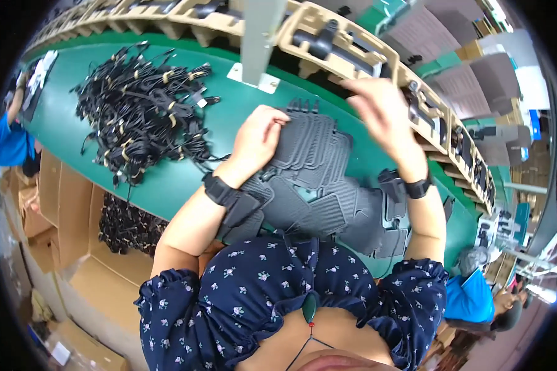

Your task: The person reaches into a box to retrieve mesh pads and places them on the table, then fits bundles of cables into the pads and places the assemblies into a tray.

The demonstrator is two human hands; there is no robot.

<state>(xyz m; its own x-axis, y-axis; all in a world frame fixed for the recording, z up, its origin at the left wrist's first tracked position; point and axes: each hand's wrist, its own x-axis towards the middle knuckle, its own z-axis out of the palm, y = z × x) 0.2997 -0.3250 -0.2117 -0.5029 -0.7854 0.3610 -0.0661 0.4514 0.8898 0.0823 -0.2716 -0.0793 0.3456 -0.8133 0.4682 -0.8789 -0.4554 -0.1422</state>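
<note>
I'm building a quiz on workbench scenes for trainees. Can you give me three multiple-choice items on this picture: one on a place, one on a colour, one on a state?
1. Where does the heap of bundled black cables lie?
A. on the table to the person's left
B. in the moulded trays
C. on the person's lap

2. What colour is the table top?
A. white
B. green
C. red

3. What is the left hand doing?
A. resting on the stack of dark grey ribbed pads
B. lifting a cable bundle
C. hanging off the table edge

Answers:
1 A: the cable heap lies on the table, left of both hands.
2 B: the bare table top is green.
3 A: the left hand lies on the pad stack; the right hand, blurred, is raised near the tan moulded trays.
</note>
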